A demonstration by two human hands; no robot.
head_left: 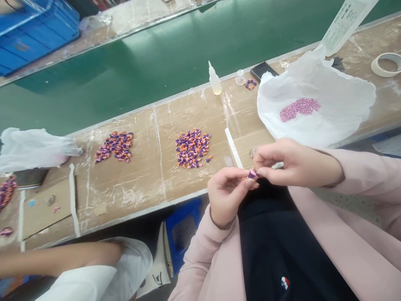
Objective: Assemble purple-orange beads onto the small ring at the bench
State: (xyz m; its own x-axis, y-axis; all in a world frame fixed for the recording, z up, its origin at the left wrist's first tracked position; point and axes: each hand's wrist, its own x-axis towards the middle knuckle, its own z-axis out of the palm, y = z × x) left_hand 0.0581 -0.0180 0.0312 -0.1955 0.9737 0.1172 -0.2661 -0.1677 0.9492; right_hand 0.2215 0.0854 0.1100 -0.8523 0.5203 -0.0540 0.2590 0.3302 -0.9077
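Between the fingertips of my left hand (230,190) is a small purple, pink and orange figure piece (252,174), held just off the table edge over my lap. My right hand (291,165) meets it with thumb and index finger pinched at the piece's right side; whatever tiny part those fingertips grip is hidden. To the left lies a pile of similar purple and orange pieces (192,148), with a second such pile (115,146) farther left. Small pink pieces (300,109) rest on a sheet of white plastic (341,92) beyond my right hand.
A dropper bottle (215,79) stands upright near the table's far edge, beside a small clear cap (240,78) and a phone (263,71). A tape roll (387,65) lies far right. At lower left is a co-worker's arm (62,257); a green conveyor belt (140,62) runs behind.
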